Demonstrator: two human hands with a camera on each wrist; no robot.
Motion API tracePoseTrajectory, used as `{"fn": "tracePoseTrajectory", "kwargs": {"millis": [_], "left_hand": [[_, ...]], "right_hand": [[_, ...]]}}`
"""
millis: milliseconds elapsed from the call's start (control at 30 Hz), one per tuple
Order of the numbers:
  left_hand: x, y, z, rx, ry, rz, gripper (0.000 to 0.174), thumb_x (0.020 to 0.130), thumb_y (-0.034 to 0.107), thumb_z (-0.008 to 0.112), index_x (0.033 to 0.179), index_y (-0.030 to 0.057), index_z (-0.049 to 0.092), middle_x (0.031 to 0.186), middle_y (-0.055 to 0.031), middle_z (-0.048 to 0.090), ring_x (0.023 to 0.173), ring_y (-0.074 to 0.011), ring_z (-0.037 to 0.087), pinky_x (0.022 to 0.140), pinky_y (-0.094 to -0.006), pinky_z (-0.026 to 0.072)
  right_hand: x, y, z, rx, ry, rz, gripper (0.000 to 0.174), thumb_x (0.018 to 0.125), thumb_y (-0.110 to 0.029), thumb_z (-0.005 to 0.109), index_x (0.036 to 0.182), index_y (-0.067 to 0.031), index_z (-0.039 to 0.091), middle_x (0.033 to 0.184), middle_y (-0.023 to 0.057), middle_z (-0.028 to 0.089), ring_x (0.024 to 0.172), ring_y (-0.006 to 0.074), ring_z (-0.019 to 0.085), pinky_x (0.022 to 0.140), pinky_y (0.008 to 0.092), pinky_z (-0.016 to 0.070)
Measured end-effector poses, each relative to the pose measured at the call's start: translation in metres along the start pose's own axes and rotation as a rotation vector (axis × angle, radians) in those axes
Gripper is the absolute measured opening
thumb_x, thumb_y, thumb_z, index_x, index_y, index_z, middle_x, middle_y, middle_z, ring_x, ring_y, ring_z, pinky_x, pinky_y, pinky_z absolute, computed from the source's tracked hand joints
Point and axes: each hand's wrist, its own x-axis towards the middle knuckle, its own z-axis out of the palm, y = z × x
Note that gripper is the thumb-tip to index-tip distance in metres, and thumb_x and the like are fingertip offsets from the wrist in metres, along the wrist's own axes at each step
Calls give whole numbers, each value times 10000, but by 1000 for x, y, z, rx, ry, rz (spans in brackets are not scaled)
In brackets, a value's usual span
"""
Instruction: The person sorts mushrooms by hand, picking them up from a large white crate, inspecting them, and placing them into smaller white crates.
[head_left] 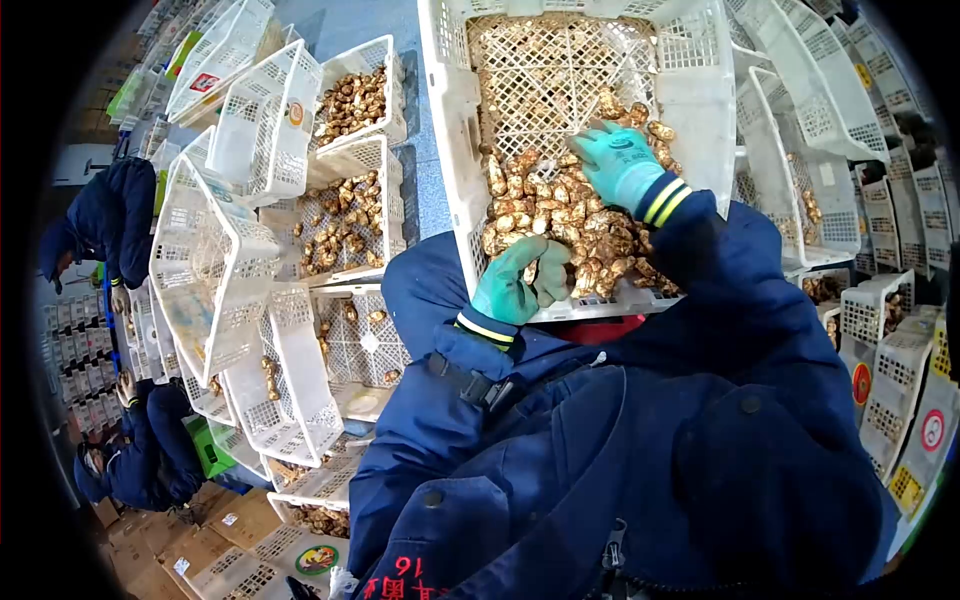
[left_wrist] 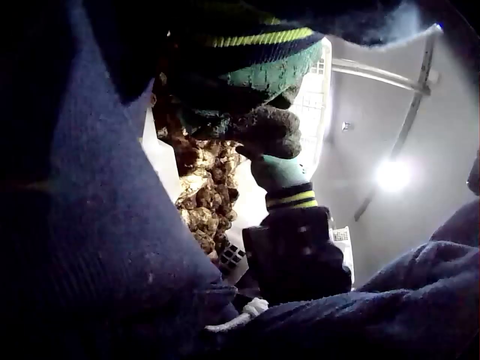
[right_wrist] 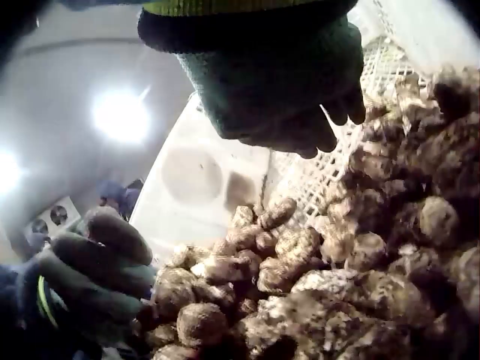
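Brown-and-white mushrooms [head_left: 560, 215] lie heaped in the near half of a white lattice crate [head_left: 455, 150] before me. My right hand [head_left: 618, 165], in a green glove, is over the far side of the heap. In the right wrist view its fingers [right_wrist: 300, 135] extend loosely above the mushrooms, with nothing seen in them. The gloved left hand [head_left: 520, 280] is at the crate's near left corner beside the heap. Its fingers [right_wrist: 97, 262] are loosely curled, and nothing shows between thumb and fingers in the head view.
To the left, stacked white crates [head_left: 265, 125] stand beside crates holding more mushrooms [head_left: 345, 215]. More crates [head_left: 810, 170] line the right side. Two people in dark blue clothes [head_left: 110, 215] are at the far left. Cardboard [head_left: 245, 515] lies at lower left.
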Motion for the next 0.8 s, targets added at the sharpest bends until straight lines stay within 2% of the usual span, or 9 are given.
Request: {"fn": "tracePoseTrajectory", "kwargs": {"millis": [67,133,200,267,367,433,533,733,800], "left_hand": [[1,2,2,-32,15,-27,402,1026,360,473,894,12,627,756,-89,639,644,-220,646,535,-286,478],[-1,-1,7,67,61,56,410,1025,374,474,909,14,633,753,-81,637,628,-210,640,542,-277,483],[0,0,3,65,4,14,416,1036,366,452,1049,-10,629,799,-65,633,671,-180,632,576,-257,486],[1,2,9,78,-3,-17,423,1042,355,445,1117,-26,612,830,-64,630,714,-169,631,606,-259,493],[5,-3,6,165,-112,119,417,1032,308,455,1200,-48,591,828,-58,640,694,-156,608,613,-256,480],[-3,5,5,277,-206,162,421,999,243,478,1257,-79,561,820,-65,625,746,-147,600,707,-258,501],[-9,9,14,306,-218,95,434,1018,246,424,1274,-75,565,580,4,486,536,-94,484,546,-211,403],[-16,12,29,428,25,-15,486,1053,329,385,1280,-58,574,476,53,356,388,-66,306,406,-214,259],[-15,11,31,468,5,7,484,1056,332,383,1284,-50,574,477,64,342,395,-55,298,400,-214,239]], "right_hand": [[11,-4,28,-106,-11,5,393,864,-214,572,1241,-105,591,1246,96,609,1221,339,519,983,475,441],[9,-7,30,-115,-66,32,397,860,-237,583,1236,-110,594,1261,99,602,1266,328,496,987,440,438],[5,-4,33,-108,143,-27,340,863,-239,576,1175,-111,619,1192,96,625,1211,317,525,952,435,448],[7,-25,-3,4,-239,-22,323,877,-334,582,1121,-129,634,1053,105,641,1068,308,573,905,447,453],[-1,-53,9,-44,-266,6,397,903,-437,540,1139,-132,635,1036,106,651,1039,311,598,875,470,465],[8,-56,21,-54,-306,107,346,893,-382,582,1132,-137,630,1062,92,650,1043,307,599,874,486,462],[15,-54,22,-90,-320,83,261,889,-256,592,1104,-126,660,1090,81,684,997,297,663,817,492,516],[-4,-10,8,313,-231,283,243,859,-267,554,1043,-172,681,983,122,706,939,326,670,824,450,518],[-15,-17,-2,-21,-54,277,245,883,-338,561,1010,-171,688,1023,100,664,994,308,622,875,438,488]]}}
